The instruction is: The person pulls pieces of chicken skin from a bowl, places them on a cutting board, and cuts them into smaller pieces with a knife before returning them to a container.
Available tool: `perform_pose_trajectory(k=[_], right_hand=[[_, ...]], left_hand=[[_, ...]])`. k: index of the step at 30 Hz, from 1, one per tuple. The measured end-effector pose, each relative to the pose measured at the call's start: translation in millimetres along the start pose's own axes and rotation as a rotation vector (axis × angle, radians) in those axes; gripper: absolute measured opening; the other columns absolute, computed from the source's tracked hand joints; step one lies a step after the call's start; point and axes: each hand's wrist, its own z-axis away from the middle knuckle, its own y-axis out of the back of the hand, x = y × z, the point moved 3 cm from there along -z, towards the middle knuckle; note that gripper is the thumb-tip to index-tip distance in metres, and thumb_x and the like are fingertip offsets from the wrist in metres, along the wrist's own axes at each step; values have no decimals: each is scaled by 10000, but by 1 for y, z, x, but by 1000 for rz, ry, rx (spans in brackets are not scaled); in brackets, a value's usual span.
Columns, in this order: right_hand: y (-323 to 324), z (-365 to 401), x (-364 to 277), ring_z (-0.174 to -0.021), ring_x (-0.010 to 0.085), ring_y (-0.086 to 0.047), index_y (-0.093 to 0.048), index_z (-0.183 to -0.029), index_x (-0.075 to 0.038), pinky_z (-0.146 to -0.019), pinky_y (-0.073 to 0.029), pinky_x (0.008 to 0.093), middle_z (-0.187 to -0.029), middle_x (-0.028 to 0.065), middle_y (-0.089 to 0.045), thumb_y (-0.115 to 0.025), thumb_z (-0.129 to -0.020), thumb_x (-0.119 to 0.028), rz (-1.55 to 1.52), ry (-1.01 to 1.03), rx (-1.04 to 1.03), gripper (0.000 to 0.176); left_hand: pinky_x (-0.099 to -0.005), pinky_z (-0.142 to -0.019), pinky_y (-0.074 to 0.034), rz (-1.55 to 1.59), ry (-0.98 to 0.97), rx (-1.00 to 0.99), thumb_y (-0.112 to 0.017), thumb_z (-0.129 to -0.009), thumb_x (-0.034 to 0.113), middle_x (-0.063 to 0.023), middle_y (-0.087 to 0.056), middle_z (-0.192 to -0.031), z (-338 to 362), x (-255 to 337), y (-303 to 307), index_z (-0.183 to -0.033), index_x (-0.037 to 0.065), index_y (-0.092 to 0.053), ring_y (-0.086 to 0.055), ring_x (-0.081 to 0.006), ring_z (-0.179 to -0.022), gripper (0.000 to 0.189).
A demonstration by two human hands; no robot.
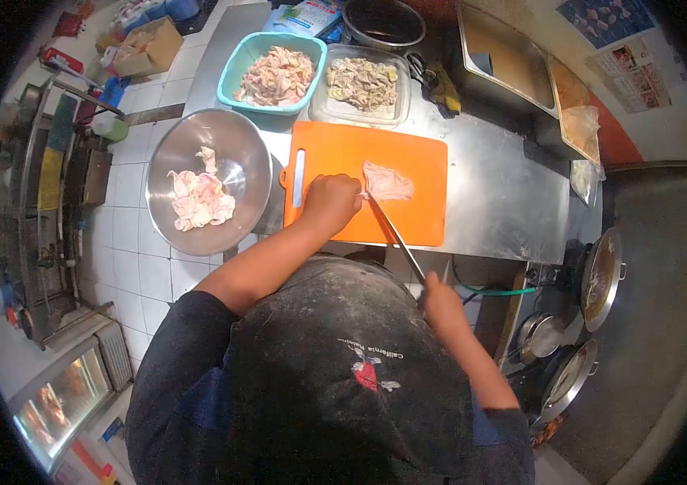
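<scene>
My right hand (443,307) is closed around the handle of a long knife (396,234). Its blade slants up and left across the orange cutting board (416,153), the tip beside a thin, pale pink piece of raw meat (388,182). At that piece's left edge, my left hand (333,204) is closed, apparently pinching a small end of it near the blade; the fingertips are partly hidden. Left of the board, a large steel bowl (250,145) holds more pale raw meat pieces (202,198).
Behind the board stand a turquoise tub (230,85) of raw meat strips and a clear container (400,109) of greyish pieces. A dark round basin (384,24) is farther back. Steel trays (513,56) line the back right. Pans (602,279) sit at the right.
</scene>
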Motion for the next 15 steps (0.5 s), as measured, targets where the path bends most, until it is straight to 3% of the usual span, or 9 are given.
perform_pose_trajectory(k=[3,5,6,9,11,15], right_hand=[[10,23,19,-978,571,-724,-560,-1141,-4,-870,-552,665,-1014,333,-748,-650,-1009,-178,-22,105,36,236],[16,14,16,-975,581,-714,-559,-1140,-1,-865,-548,668,-987,342,-735,-651,-1021,-180,-169,10,78,233],[17,3,9,-975,581,-714,-559,-1140,-1,-865,-548,668,-987,342,-735,-651,-1021,-180,-174,9,80,233],[30,-38,-29,-968,590,-710,-559,-1137,14,-864,-549,661,-981,364,-726,-626,-1043,-196,-192,171,251,239],[35,-59,-53,-949,584,-706,-535,-1133,33,-824,-543,642,-957,374,-710,-594,-1052,-157,-259,205,210,215],[39,-82,-77,-1045,579,-715,-571,-1151,40,-912,-548,649,-1055,390,-728,-565,-1089,-250,-240,168,158,297]], left_hand=[[-523,-850,-590,20,64,-82,-845,-824,228,-168,-756,-913,-5,8,13,-899,68,-788,-758,-379,-904,185],[-519,-876,-593,112,38,124,-866,-809,243,-174,-748,-981,-11,21,23,-974,63,-799,-748,-372,-982,253],[-519,-876,-593,110,33,122,-866,-809,243,-174,-748,-981,-15,22,19,-974,63,-799,-748,-372,-982,253],[-514,-897,-595,92,-112,230,-842,-838,195,-169,-748,-1016,-36,19,7,-1016,56,-806,-736,-376,-1020,229],[-510,-898,-601,53,-63,-24,-805,-860,134,-163,-751,-997,-45,10,-9,-996,51,-810,-740,-388,-996,160],[-505,-883,-607,75,-25,-58,-784,-866,114,-166,-753,-969,-45,13,-7,-971,58,-817,-746,-388,-961,123]])
